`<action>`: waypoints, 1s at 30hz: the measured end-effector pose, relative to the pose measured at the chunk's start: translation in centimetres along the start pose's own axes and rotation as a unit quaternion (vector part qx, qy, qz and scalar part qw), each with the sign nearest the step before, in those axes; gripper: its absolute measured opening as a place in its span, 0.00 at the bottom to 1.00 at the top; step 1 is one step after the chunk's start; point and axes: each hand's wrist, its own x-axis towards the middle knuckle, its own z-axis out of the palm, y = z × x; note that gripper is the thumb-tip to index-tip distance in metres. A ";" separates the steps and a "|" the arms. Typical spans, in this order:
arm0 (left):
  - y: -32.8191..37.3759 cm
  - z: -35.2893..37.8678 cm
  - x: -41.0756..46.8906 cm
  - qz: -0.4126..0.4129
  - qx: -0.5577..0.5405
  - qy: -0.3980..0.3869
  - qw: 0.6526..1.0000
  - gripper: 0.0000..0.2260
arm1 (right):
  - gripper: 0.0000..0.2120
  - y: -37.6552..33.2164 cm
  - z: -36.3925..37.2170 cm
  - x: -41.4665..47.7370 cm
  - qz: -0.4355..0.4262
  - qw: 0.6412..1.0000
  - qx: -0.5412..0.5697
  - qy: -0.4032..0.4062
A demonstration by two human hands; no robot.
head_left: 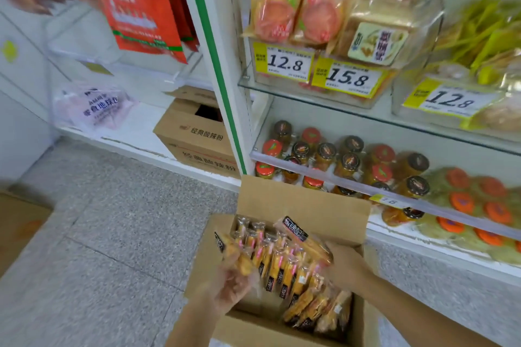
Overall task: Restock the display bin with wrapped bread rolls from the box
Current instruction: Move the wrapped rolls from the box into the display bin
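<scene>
An open cardboard box [304, 200] stands on the floor below me, packed with several wrapped bread rolls [282, 265] in clear film with black labels. My left hand [231, 287] grips one wrapped roll [229, 251] at the box's left side, lifted a little above the others. Over at the box's right side, my right hand [345, 265] holds another wrapped roll [303, 239], tilted with its black label up. Clear display bins [363, 93] with price tags 12.8 and 15.8 sit on the glass shelf above, holding wrapped pastries.
Below the glass shelf are rows of jars [341, 158] with red and black lids. A second cardboard box [194, 132] rests on the low white shelf at left, beside a pink packet [95, 107]. Red bags [135, 3] hang above. Grey tiled floor [112, 228] lies left of the box.
</scene>
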 end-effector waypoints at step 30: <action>21.1 37.4 -37.8 0.405 0.502 -0.107 0.756 0.15 | 0.25 -17.0 -40.5 -33.8 -0.156 0.858 0.312 0.377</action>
